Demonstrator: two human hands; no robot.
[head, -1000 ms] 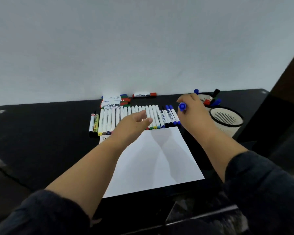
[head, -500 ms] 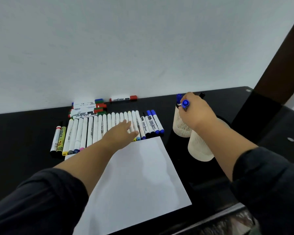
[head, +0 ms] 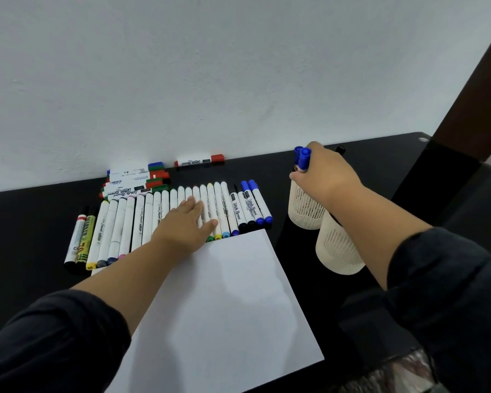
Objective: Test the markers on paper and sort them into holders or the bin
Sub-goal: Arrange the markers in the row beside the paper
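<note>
Black table (head: 40,222) against a pale wall, far edge tight to it. White paper (head: 224,302) lying centre, near corner close to the table's front edge, apparently unmarked where visible. Two pale mesh holders at right: nearer holder (head: 338,251) partly behind the right forearm, farther holder (head: 304,211) just beyond it and seemingly touching. Row of markers (head: 142,219) laid side by side along the paper's far edge, long axes running toward the wall, coloured ends toward the paper. Small stack of boxed markers (head: 133,180) behind the row; one red-capped marker (head: 199,160) lying alone at the wall.

Right hand (head: 326,171) over the farther holder's mouth, fingers curled round a blue marker (head: 304,158), upright, cap up, beside another blue cap already standing there. Judged: mid-deposit, straight drop below the grip. Room tight there: a careless release could tip the pair of holders.

Left hand (head: 187,222) flat on the row's middle, fingers straight, gripping nothing, thumb toward the paper. Nearer of the two hands to the untested markers; next pick lying directly beneath, to be lifted crosswise to its length. Paper free immediately on the near side for testing. Bin not in view.
</note>
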